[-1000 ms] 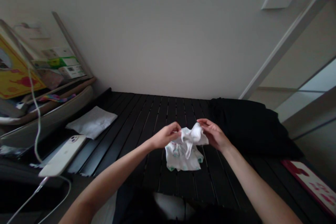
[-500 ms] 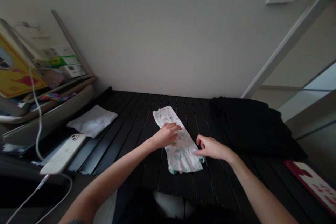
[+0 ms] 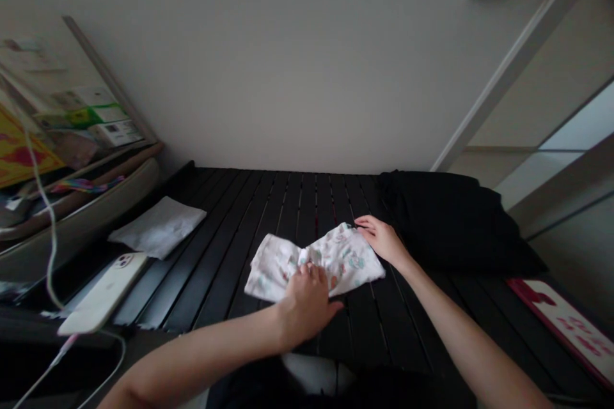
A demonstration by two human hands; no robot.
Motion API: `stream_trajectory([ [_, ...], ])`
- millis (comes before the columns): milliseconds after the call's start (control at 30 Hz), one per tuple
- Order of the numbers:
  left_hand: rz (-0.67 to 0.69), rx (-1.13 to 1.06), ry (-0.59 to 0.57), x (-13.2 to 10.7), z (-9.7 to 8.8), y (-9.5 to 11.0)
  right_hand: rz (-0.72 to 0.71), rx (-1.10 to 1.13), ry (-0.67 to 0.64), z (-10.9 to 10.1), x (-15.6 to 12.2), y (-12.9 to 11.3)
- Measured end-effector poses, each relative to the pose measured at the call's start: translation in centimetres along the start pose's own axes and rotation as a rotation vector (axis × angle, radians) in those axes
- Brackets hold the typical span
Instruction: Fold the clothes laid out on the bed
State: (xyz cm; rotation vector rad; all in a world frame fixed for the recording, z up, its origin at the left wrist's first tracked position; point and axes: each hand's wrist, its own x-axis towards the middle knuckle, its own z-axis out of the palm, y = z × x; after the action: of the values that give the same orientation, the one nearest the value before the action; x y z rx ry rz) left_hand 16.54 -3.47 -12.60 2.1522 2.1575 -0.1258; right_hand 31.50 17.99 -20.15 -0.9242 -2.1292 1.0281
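A small white printed garment (image 3: 348, 259) lies spread sideways on the black slatted surface (image 3: 240, 230). My left hand (image 3: 304, 303) rests on its near middle edge, fingers curled into the cloth where it bunches. My right hand (image 3: 381, 239) holds the far right corner of the garment with its fingers pinched on the fabric.
A folded white cloth (image 3: 156, 233) and a white phone (image 3: 103, 297) with a cable (image 3: 43, 204) lie at the left. Boxes and papers (image 3: 71, 121) fill a tray at far left. A black bundle of fabric (image 3: 455, 223) lies at the right, a red-and-white board (image 3: 568, 326) beyond it.
The garment lay lengthwise away from me half a second ago; now it lies turned sideways. My left hand moved nearer to me, my right hand moved farther to the far right corner.
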Motion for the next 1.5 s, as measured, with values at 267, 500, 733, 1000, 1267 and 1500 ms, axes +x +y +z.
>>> stream_trajectory([
  [267,-0.047,-0.103,0.058,5.4,-1.4,-1.7,-0.247,-0.213,-0.04,1.6,-1.6,-3.1],
  [500,0.162,-0.187,0.24,8.5,4.3,-5.8,-0.302,-0.334,-0.387,2.9,-3.2,-6.1],
  [733,0.124,-0.102,0.337,9.3,4.3,-8.1,-0.322,-0.175,-0.138,2.0,-2.0,-5.2],
  [1000,-0.268,-0.02,0.379,9.1,3.2,-10.2,0.034,-0.644,0.213,-0.7,-0.8,-0.1],
  [1267,0.196,-0.197,0.233,12.7,4.4,-4.7,-0.265,-0.47,-0.003,1.3,0.1,-0.3],
  [1500,-0.106,-0.12,0.306,12.1,5.6,-9.4,-0.075,-0.632,-0.218,1.2,0.1,1.0],
])
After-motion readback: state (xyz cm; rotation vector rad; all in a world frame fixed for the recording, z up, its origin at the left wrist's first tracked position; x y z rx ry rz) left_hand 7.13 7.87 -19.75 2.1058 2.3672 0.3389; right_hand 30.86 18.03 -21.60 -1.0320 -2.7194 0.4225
